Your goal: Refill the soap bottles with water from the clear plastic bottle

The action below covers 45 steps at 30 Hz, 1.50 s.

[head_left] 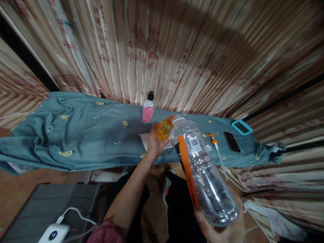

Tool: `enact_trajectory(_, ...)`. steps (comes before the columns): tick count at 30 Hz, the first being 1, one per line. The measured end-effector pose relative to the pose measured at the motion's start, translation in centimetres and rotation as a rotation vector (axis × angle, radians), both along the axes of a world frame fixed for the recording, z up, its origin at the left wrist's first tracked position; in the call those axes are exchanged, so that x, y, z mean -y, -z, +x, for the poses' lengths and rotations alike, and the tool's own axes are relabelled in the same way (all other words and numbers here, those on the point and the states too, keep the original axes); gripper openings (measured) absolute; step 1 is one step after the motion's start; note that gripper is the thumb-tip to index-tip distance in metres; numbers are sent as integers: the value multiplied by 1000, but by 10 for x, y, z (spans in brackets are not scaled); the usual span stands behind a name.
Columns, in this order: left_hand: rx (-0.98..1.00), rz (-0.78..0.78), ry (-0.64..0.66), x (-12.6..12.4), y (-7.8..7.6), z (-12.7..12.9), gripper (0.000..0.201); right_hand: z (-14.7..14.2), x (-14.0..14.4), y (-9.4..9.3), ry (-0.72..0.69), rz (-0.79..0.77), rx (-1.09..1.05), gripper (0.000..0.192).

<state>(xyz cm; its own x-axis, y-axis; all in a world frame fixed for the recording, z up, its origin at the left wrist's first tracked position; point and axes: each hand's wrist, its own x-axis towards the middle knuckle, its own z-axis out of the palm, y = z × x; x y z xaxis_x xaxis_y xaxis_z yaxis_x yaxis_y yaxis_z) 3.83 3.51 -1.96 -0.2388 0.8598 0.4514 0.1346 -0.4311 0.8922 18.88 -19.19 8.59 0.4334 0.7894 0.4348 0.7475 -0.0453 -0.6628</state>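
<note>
The right hand, fingers curled round the clear bottle, could overtilt, spilling beside the amber bottle the left hand clasps

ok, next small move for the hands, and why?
Probably tip the clear bottle slightly further with the right hand: its mouth sits at the amber bottle, which the left hand holds, and the pump lies apart on the cloth.

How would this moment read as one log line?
left hand: holds orange bottle | right hand: holds clear bottle, tilted, mouth by orange bottle's | pump: on cloth
</note>
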Motion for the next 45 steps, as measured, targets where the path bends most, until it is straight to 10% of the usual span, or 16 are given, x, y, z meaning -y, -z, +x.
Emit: enact_trajectory(45,-103,-168,-52,7,-33,-8,68,-11,1,0,28,-62,-205,84)
